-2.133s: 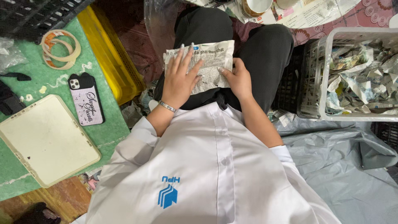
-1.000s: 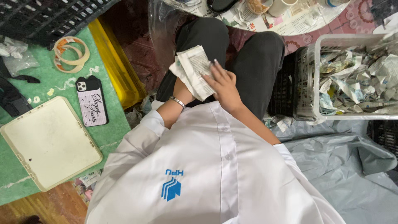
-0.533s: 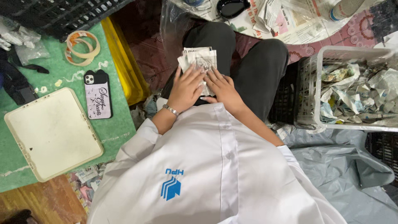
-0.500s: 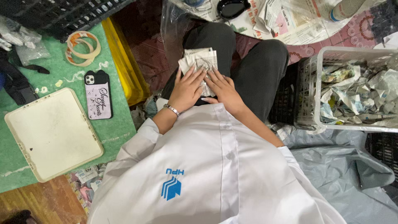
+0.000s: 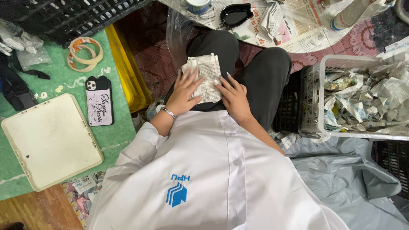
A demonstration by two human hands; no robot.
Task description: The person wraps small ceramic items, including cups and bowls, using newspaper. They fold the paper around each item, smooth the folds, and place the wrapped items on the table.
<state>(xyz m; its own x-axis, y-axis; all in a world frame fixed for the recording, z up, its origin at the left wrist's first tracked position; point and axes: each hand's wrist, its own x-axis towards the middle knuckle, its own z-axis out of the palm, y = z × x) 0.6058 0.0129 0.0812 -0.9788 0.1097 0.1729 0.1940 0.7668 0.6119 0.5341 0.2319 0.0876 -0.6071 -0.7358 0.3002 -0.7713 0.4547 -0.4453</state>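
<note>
A folded piece of newspaper lies on my lap, on black trousers. My left hand, with a metal bracelet at the wrist, presses flat on the paper's left side with fingers spread. My right hand holds down its lower right edge. I wear a white shirt with a blue emblem.
A white basket of crumpled newspaper scraps stands at the right. A phone, a cream lid and tape rolls lie on a green mat at the left, beside a yellow tray. Newspaper sheets, a black dish and grey plastic sheeting lie around.
The wide sheet of newspaper has been folded into a smaller, narrower packet. Both hands now press it flat on my lap.
</note>
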